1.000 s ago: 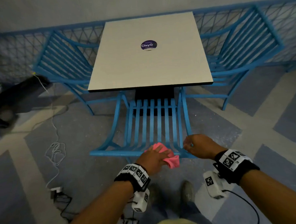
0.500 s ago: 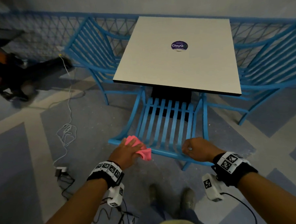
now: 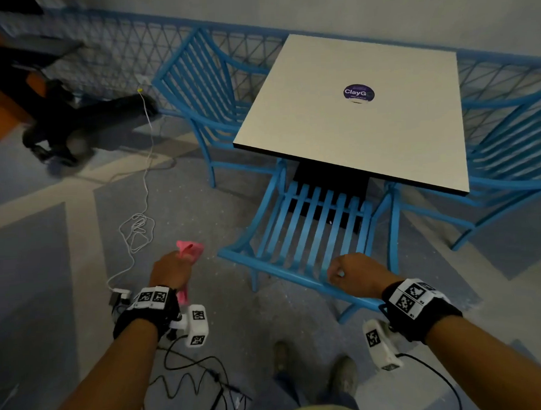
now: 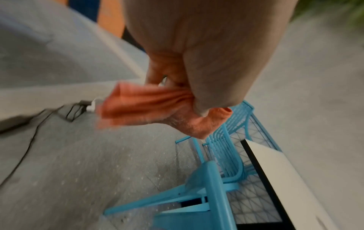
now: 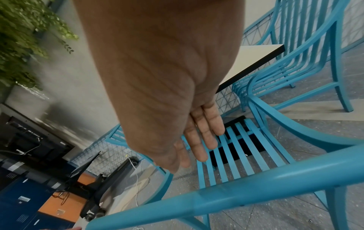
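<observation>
Pink terry cloth (image 3: 188, 251), bunched, sits in the fist of the left hand (image 3: 169, 269). The fingers and thumb are curled tight round its middle, so one end pokes out at 12 o'clock and a tail hangs from the heel of the hand at 6 o'clock. The left wrist view shows the same cloth (image 4: 141, 107) pinched into folds where it leaves the hand (image 4: 206, 54). It is held in the air over the grey speckled floor, clear of the furniture. The right hand (image 3: 356, 274) lies at 3 o'clock from the left one, over the top rail of a blue slatted metal chair (image 3: 311, 231). In the right wrist view its fingers (image 5: 206, 137) are straight and loosely together, reaching past the rail (image 5: 256, 182) above the seat slats; contact with the rail cannot be told. The chair is pushed under a square off-white table (image 3: 368, 130) at 12 o'clock, which bears a round purple sticker (image 3: 358, 93). Matching blue chairs stand at the table's 9 o'clock (image 3: 203, 83) and 3 o'clock (image 3: 510, 136). A coiled white cable (image 3: 137, 227) lies on the floor at 11 o'clock from the left hand.
</observation>
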Demonstrator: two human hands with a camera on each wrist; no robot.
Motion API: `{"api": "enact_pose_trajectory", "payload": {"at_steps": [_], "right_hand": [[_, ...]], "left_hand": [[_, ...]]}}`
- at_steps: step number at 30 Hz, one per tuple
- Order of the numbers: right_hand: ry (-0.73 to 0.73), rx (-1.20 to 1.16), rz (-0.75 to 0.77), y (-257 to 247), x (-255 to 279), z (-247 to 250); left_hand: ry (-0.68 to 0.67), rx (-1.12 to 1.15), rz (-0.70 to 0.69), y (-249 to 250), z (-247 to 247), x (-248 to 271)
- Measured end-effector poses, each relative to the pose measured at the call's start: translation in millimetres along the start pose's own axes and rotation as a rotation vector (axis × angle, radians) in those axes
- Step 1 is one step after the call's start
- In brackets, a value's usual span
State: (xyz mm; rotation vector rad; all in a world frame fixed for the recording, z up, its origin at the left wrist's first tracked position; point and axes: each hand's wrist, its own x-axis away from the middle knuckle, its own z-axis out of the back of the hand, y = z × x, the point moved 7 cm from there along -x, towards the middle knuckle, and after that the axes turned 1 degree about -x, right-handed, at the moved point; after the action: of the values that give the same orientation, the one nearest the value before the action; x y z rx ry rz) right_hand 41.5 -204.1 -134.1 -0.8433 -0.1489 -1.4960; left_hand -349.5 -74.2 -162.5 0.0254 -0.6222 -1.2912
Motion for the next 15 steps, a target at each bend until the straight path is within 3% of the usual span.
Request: {"api": "enact_pose_trajectory", "payload": {"at_steps": [7,12,15], "right_hand": [[0.029,0.054,0.066,-21.0,-11.8,1.7],[-0.011,0.027,0.030,-14.3,-11.1,-0.5],[-0.027,0.014,0.022,-7.3,-9.5,-6.1]], "left_hand": [[-0.062,0.267,-0.114,38.1,-29.1,31.5],[-0.002,0.234,-0.113,49.6,-61.5,46.0],[-0.058,0.296,-0.122,61.7,-85.6,66.1]]}}
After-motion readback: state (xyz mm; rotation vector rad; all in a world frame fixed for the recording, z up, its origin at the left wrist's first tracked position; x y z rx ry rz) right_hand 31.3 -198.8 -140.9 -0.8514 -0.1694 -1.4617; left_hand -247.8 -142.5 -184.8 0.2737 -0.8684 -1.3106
